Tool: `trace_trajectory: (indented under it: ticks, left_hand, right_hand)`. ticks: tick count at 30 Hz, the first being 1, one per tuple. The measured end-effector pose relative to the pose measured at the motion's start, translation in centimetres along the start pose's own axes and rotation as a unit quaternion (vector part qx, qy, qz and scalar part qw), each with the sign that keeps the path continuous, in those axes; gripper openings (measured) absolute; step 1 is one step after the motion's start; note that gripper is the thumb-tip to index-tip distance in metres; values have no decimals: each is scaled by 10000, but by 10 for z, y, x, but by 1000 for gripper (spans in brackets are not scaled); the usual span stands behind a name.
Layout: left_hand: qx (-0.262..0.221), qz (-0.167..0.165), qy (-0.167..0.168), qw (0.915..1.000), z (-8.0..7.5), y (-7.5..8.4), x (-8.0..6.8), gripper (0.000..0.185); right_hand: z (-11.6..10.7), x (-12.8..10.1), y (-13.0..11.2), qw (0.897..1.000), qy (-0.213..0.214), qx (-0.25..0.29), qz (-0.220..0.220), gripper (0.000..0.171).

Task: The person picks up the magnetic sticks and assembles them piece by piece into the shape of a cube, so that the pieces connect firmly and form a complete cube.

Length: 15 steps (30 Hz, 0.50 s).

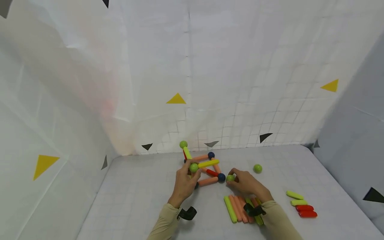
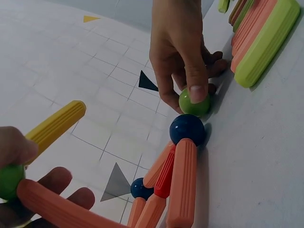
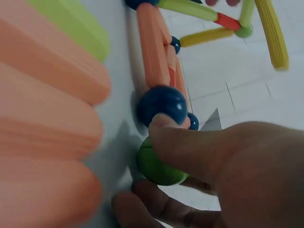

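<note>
— Right, any box or tray down there?

— Just loose pieces on the white table (image 1: 144, 200). A row of sticks (image 1: 240, 208), green and orange, lies side by side under the right forearm, and four more sticks (image 1: 300, 204) lie well apart on the right. One spare green ball (image 1: 257, 168) sits alone beyond the right hand.

— And the hands?

— Right hand (image 1: 247, 183) is low on the table, fingers curled around a green ball (image 1: 230, 178), fingertip on top of it, thumb beneath. That ball sits just beside the blue ball (image 1: 221, 177) at the near corner of the frame of sticks and balls (image 1: 204, 166); whether they touch, I cannot tell.

— Left side?

— Left hand (image 1: 184, 181) grips the frame at its near-left corner, fingers wrapped around a green corner ball (image 1: 193, 167) where a yellow stick (image 1: 208, 163) juts out to the right. Both wrists wear black straps, both sleeves are beige.
</note>
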<state>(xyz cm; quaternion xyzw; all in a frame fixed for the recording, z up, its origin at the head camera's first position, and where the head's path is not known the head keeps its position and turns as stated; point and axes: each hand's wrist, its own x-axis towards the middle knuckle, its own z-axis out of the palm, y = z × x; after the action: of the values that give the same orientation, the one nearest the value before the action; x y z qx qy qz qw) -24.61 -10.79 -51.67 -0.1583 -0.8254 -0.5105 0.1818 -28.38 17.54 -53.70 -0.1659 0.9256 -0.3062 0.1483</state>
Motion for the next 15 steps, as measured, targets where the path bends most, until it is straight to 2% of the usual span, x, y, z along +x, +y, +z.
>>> trace_trajectory:
  ticks: [4, 6, 10, 15]
  left_hand:
    - [-29, -75, -43, 10000, 1, 2, -1, 27]
    - [-55, -57, -38, 10000, 0, 2, 0, 27]
    - [-107, -26, -10, 9999, -1, 2, 0, 27]
    - [-163, -61, -8, 9998, 0, 2, 0, 28]
  right_hand:
    - [-4, 10, 15, 9997, -50, 210, -144, 35]
    - [-7, 15, 20, 9988, 24, 328, -369, 34]
    - [-12, 25, 26, 9949, 384, 646, -678, 35]
    - [-19, 34, 16, 9806, 988, 1202, -1195, 39]
